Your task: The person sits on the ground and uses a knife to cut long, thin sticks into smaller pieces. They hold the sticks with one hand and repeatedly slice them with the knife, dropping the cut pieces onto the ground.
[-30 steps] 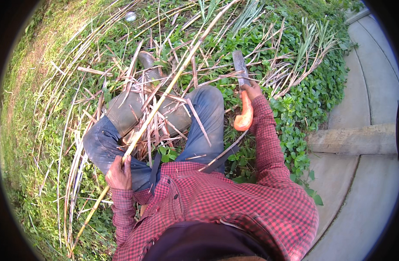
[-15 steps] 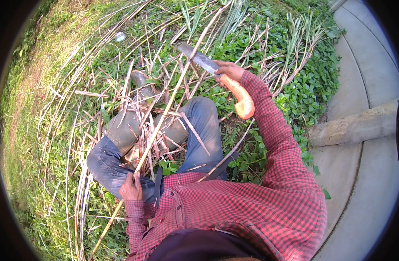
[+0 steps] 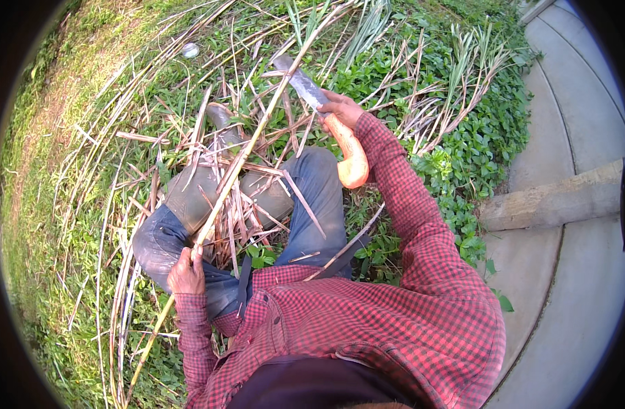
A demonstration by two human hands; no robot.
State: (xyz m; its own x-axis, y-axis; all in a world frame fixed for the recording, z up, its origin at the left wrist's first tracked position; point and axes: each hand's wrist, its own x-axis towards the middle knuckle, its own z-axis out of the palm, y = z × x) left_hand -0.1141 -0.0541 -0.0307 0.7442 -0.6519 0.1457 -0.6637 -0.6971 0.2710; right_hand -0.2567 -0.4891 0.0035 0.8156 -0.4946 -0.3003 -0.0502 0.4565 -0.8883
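Observation:
A long, thin yellowish cane stalk slants across my lap, from lower left to far right. My left hand is closed around its lower part, above my bent knee. My right hand grips a machete where the grey blade joins its curved orange handle; the handle's end sticks out toward me. Near its tip, the blade passes behind the stalk as I see it; whether they touch I cannot tell.
Dry strips of husk lie over my boots and legs. Long cut stalks are on the grass at left, with leafy cuttings at far right. A wooden beam rests on the pale slabs at right.
My right hand and the machete have moved a little to the left. My left hand has shifted left and slightly away from me, and the stalk has moved with it.

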